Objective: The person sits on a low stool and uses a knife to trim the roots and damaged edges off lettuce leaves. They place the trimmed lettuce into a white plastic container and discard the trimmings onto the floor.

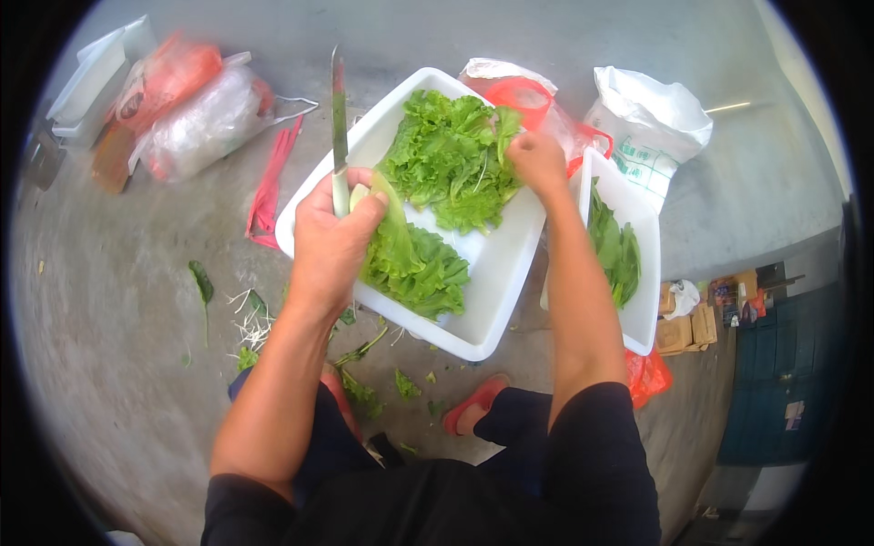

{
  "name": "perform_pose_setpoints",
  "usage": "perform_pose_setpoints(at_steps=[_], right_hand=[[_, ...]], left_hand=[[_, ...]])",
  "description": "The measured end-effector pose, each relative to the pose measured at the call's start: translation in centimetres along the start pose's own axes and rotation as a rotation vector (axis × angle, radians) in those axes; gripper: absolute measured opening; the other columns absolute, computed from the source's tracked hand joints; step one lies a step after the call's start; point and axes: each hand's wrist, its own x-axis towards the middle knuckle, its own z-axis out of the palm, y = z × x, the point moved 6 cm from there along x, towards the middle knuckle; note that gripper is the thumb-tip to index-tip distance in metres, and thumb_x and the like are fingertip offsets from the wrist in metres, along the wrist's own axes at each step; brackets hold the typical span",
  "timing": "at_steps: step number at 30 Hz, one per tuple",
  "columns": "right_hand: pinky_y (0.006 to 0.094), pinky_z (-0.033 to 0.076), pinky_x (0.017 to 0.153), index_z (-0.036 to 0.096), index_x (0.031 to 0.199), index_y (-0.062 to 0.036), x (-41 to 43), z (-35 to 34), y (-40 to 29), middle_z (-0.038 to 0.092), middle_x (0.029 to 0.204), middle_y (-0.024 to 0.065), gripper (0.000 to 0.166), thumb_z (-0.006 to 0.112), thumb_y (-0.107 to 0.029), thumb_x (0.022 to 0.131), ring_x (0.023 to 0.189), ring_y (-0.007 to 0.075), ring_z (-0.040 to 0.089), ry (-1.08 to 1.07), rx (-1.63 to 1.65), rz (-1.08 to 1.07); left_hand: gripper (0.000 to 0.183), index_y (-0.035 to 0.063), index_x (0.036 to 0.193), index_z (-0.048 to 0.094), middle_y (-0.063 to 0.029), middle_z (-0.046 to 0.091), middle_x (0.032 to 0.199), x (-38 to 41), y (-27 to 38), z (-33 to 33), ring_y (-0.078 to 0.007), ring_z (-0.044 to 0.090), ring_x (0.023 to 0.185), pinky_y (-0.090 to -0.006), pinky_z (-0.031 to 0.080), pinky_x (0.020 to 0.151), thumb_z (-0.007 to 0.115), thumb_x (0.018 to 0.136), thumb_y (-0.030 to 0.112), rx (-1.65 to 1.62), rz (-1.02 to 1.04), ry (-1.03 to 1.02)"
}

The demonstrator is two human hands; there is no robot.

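Note:
My left hand [331, 235] grips a kitchen knife [339, 112] by its pale handle, blade pointing up and away from me. The same hand pinches the pale stem end of some green lettuce [416, 266], whose frilly leaves hang over the near side of a white plastic tub [493, 324]. More loose lettuce leaves [444, 157] are heaped at the tub's far end. At that heap's right edge, my right hand [539, 160] has its fingers closed on a lettuce leaf [506, 131]. The fingertips are partly hidden.
To the right stands a second white tub [645, 293] with dark leafy greens [614, 252]. Behind it are a white woven sack [645, 123] and red-handled plastic bags [526, 102]. Filled bags [198, 130] lie at left. Roots and leaf scraps [252, 327] litter the concrete floor [123, 273].

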Motion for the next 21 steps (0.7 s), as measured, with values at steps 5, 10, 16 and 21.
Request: perform_pose_setpoints(at_steps=[5, 10, 16, 21], right_hand=[[0.0278, 0.047, 0.056, 0.057, 0.084, -0.0074, -4.8, -0.6, -2.1, 0.060, 0.076, 0.0027, 0.006, 0.060, -0.010, 0.080, 0.067, 0.0140, 0.059, -0.287, 0.801, 0.148], [0.0280, 0.048, 0.055, 0.055, 0.084, -0.0087, -10.7, 1.1, -6.1, 0.059, 0.075, 0.0012, 0.005, 0.059, -0.008, 0.081, 0.065, 0.0121, 0.057, -0.564, 1.033, 0.156], [0.0301, 0.049, 0.077, 0.053, 0.114, 0.0016, -14.7, 2.4, -9.8, 0.060, 0.099, 0.0087, 0.036, 0.060, -0.002, 0.078, 0.087, 0.0161, 0.059, -0.753, 1.392, 0.046], [0.0242, 0.046, 0.067, 0.062, 0.101, -0.0012, -15.7, 0.0, -11.2, 0.058, 0.092, 0.0049, 0.029, 0.068, -0.001, 0.072, 0.077, 0.0123, 0.056, -0.361, 0.769, -0.374]], left_hand=[[0.010, 0.0054, 0.090, 0.058, 0.0059, 0.050, 0.070, 0.2, -0.4, 0.6, -0.0022, 0.045, 0.060, -0.0197, 0.037, 0.053, 0.060, 0.081, 0.006, 0.082, 0.018, -0.074], [0.009, 0.0035, 0.090, 0.058, 0.0048, 0.051, 0.069, -0.6, -0.9, 2.6, -0.0027, 0.045, 0.062, -0.0195, 0.038, 0.055, 0.059, 0.081, 0.007, 0.231, 0.172, -0.255], [0.011, 0.0023, 0.091, 0.059, 0.0043, 0.054, 0.072, -1.1, -0.9, 3.2, -0.0032, 0.048, 0.067, -0.0201, 0.041, 0.059, 0.059, 0.081, 0.007, 0.274, 0.257, -0.320], [0.010, 0.0017, 0.091, 0.059, 0.0050, 0.055, 0.073, -1.1, -1.3, 3.3, -0.0027, 0.048, 0.066, -0.0199, 0.040, 0.058, 0.059, 0.082, 0.007, 0.075, 0.118, -0.328]])
